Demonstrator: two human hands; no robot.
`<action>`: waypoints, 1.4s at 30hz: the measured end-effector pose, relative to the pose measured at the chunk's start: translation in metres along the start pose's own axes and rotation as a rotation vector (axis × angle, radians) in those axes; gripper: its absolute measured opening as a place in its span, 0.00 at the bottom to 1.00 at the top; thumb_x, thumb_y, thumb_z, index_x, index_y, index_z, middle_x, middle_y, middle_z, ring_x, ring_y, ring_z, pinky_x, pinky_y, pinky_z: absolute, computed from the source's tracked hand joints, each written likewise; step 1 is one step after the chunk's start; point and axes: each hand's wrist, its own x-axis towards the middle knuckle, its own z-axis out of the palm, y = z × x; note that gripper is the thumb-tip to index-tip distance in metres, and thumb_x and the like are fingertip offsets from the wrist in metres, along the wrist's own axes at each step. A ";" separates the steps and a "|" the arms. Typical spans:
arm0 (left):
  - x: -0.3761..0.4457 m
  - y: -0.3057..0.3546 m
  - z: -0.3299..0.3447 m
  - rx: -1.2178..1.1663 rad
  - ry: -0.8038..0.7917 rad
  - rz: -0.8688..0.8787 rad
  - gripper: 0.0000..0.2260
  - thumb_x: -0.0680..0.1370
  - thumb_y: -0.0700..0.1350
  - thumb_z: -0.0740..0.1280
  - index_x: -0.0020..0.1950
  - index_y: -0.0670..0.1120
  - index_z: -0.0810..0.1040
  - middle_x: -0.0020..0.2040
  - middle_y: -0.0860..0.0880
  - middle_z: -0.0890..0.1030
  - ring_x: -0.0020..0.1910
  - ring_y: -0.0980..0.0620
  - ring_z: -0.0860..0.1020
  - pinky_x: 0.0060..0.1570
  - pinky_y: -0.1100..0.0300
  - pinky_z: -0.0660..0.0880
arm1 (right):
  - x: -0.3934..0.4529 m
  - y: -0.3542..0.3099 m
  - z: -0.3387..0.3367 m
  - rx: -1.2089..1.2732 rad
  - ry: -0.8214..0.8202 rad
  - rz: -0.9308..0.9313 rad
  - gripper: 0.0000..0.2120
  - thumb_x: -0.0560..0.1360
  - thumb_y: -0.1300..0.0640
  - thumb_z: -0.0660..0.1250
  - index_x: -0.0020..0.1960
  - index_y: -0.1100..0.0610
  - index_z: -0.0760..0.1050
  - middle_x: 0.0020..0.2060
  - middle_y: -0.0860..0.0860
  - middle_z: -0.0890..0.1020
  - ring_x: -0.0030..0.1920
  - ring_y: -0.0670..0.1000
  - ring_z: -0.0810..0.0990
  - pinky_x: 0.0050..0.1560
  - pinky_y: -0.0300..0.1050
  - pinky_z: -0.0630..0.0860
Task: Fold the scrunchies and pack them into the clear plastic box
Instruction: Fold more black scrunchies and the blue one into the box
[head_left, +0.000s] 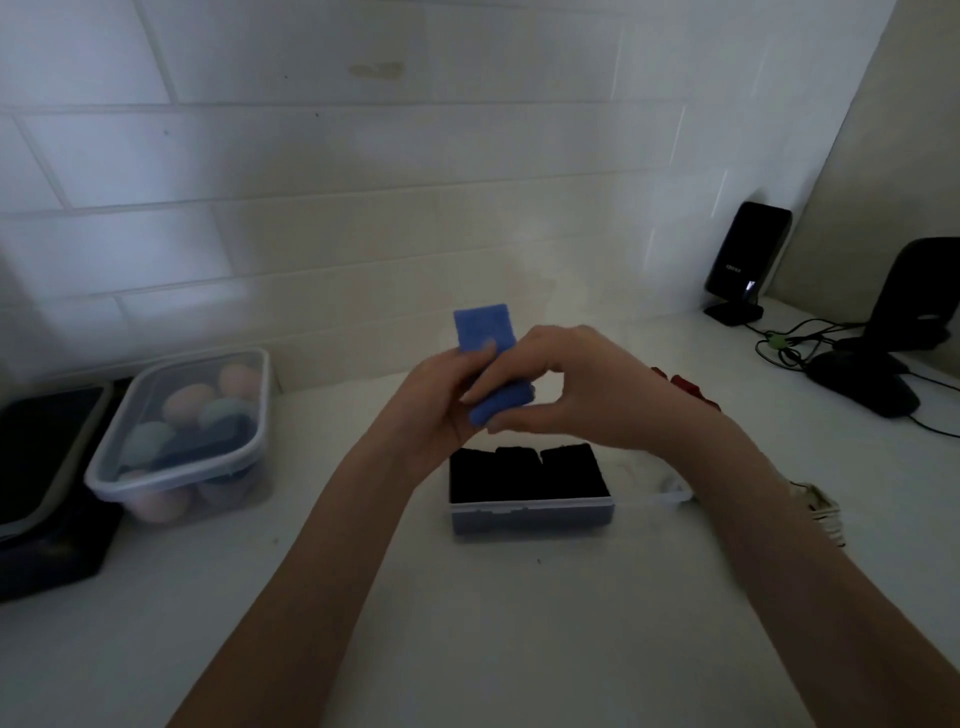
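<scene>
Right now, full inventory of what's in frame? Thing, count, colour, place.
blue scrunchie: 1, blue, held in both hands above the box
clear plastic box: 1, clear, centre of counter
folded dark pieces: at least 3, black, inside the box
lidded container: 1, clear, left, holds pastel rounded items
dark tray: 1, black, far left
red items: count unclear, red, behind right hand
phone on stand: 1, black, back right
black stand: 1, far right, with cables
counter: 1, white
left hand: pinching scrunchie
right hand: pinching scrunchie
</scene>
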 end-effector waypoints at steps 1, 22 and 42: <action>0.001 -0.001 -0.001 0.030 0.035 0.039 0.11 0.79 0.40 0.57 0.51 0.36 0.77 0.44 0.40 0.81 0.38 0.51 0.83 0.38 0.61 0.80 | 0.000 0.001 0.002 -0.006 -0.016 0.001 0.15 0.68 0.54 0.75 0.53 0.46 0.80 0.44 0.34 0.77 0.46 0.38 0.73 0.50 0.31 0.69; 0.014 -0.008 -0.017 -0.038 0.097 0.149 0.12 0.80 0.42 0.58 0.60 0.39 0.74 0.47 0.47 0.84 0.43 0.54 0.84 0.40 0.64 0.79 | 0.006 0.019 0.024 -0.112 0.223 -0.010 0.10 0.68 0.57 0.73 0.48 0.52 0.78 0.44 0.43 0.81 0.49 0.45 0.73 0.53 0.43 0.70; 0.013 -0.022 -0.005 0.318 0.117 0.217 0.12 0.78 0.36 0.59 0.58 0.47 0.77 0.51 0.47 0.83 0.50 0.50 0.83 0.44 0.63 0.79 | 0.009 0.022 0.023 0.366 0.462 0.431 0.10 0.73 0.53 0.69 0.44 0.61 0.77 0.27 0.54 0.80 0.27 0.47 0.75 0.38 0.47 0.76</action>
